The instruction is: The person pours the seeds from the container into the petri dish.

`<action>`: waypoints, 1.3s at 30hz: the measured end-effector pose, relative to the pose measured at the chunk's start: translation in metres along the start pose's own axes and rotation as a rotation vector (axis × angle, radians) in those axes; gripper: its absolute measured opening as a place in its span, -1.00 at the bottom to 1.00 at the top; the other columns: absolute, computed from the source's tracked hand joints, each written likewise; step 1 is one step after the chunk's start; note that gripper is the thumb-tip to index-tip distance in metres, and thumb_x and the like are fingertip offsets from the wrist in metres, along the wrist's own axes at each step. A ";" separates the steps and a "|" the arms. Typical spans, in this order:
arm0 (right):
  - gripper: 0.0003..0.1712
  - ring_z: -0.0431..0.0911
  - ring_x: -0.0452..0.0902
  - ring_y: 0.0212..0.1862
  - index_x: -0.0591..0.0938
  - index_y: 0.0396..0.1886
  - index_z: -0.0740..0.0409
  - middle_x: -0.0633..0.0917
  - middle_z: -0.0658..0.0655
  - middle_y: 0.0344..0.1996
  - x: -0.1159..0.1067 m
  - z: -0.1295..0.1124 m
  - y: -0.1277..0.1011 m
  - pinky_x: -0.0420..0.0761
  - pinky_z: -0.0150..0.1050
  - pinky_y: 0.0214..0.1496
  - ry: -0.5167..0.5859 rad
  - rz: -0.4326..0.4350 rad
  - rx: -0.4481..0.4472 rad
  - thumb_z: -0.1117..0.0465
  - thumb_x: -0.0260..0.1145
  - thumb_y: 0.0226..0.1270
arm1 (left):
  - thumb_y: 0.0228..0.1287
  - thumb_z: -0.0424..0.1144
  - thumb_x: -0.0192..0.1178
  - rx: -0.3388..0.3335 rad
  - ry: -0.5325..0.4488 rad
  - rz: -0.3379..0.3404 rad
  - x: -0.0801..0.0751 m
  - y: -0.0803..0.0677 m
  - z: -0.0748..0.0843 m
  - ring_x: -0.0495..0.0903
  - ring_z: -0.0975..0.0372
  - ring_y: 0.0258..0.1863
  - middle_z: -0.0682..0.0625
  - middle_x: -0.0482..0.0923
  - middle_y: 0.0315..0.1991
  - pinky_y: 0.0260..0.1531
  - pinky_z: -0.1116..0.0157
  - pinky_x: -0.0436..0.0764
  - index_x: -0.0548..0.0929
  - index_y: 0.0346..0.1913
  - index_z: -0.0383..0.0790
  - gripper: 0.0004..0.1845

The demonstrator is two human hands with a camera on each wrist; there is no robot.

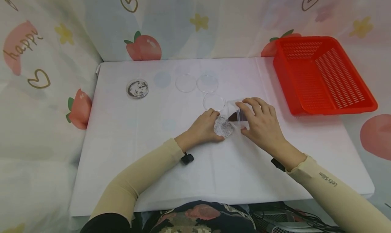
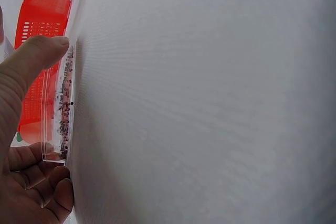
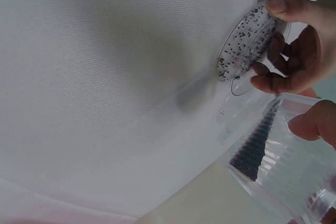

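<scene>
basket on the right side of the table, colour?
Red: a slotted plastic basket, empty as far as shows. Clearest in the head view.

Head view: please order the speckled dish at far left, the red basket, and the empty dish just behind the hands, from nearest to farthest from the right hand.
1. Empty dish, just left of the right hand.
2. Red basket, back right.
3. Speckled dish, far left.

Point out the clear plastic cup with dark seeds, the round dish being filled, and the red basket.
clear plastic cup with dark seeds point(image 1: 236, 115), head view, tilted side wall
round clear dish point(image 1: 224, 127), head view, speckled floor
red plastic basket point(image 1: 282, 73), head view, near left wall
</scene>
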State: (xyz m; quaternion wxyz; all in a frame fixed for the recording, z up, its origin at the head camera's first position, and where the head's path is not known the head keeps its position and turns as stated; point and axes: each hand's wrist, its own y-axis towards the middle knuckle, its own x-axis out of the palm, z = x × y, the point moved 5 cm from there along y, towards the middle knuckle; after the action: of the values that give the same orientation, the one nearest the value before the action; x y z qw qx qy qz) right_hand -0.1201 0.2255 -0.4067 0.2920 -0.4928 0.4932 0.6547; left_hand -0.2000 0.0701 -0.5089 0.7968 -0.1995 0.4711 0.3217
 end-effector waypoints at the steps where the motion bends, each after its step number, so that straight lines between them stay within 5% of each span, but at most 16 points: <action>1: 0.07 0.28 0.28 0.37 0.43 0.40 0.11 0.47 0.30 0.29 0.000 0.000 0.000 0.45 0.25 0.10 0.000 0.001 0.000 0.28 0.69 -0.24 | -0.08 0.28 0.57 0.001 0.004 0.003 0.000 0.000 0.000 0.55 0.17 0.10 -0.06 0.47 0.18 0.19 0.27 0.58 0.42 0.40 -0.28 0.07; 11: 0.09 0.29 0.33 0.32 0.35 0.42 0.18 0.45 0.35 0.28 0.004 0.008 -0.003 0.40 0.25 0.09 0.127 0.010 0.095 0.29 0.65 -0.20 | -0.12 0.28 0.58 0.003 0.009 0.011 0.001 0.001 0.000 0.55 0.15 0.10 -0.07 0.47 0.18 0.20 0.26 0.58 0.43 0.38 -0.30 0.07; 21: 0.18 0.40 0.51 0.04 0.15 0.56 0.16 0.38 0.40 0.33 0.027 0.032 -0.015 0.58 0.38 0.04 0.409 -0.095 0.442 0.20 0.59 -0.03 | -0.11 0.27 0.59 -0.004 -0.007 -0.001 0.000 0.000 0.001 0.54 0.17 0.10 -0.06 0.47 0.17 0.21 0.27 0.58 0.41 0.40 -0.30 0.09; 25: 0.17 0.38 0.52 0.11 0.09 0.59 0.16 0.34 0.39 0.37 0.042 0.048 -0.020 0.62 0.37 0.06 0.507 -0.137 0.573 0.11 0.56 0.08 | -0.11 0.27 0.59 -0.012 -0.003 0.000 0.001 0.000 0.001 0.55 0.15 0.12 -0.08 0.47 0.20 0.24 0.26 0.57 0.40 0.41 -0.30 0.10; 32: 0.12 0.28 0.47 0.17 0.04 0.58 0.23 0.45 0.38 0.34 0.064 0.075 -0.028 0.52 0.07 0.13 0.634 -0.145 0.756 0.06 0.51 0.21 | -0.10 0.28 0.59 -0.013 0.013 0.000 0.002 0.000 0.001 0.56 0.13 0.15 -0.10 0.47 0.22 0.26 0.24 0.56 0.40 0.41 -0.31 0.10; 36: 0.13 0.22 0.44 0.14 0.03 0.55 0.23 0.43 0.31 0.39 0.069 0.081 -0.030 0.40 -0.18 0.03 0.671 -0.121 0.779 0.10 0.54 0.18 | -0.10 0.30 0.58 -0.007 0.029 0.004 0.003 0.000 0.001 0.56 0.14 0.13 -0.10 0.47 0.21 0.23 0.25 0.57 0.40 0.41 -0.31 0.11; 39: 0.16 0.22 0.43 0.15 0.01 0.56 0.23 0.41 0.31 0.41 0.072 0.083 -0.029 0.39 -0.15 0.05 0.686 -0.112 0.775 0.15 0.56 0.15 | -0.11 0.31 0.58 -0.012 0.026 0.007 0.003 0.000 0.000 0.55 0.15 0.12 -0.09 0.47 0.21 0.23 0.24 0.57 0.40 0.41 -0.30 0.11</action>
State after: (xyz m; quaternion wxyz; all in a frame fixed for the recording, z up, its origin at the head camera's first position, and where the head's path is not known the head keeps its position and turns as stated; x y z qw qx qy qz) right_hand -0.1493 0.3055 -0.4825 0.3091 -0.5603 0.7398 0.2081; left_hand -0.1989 0.0715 -0.5117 0.7884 -0.2067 0.4802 0.3244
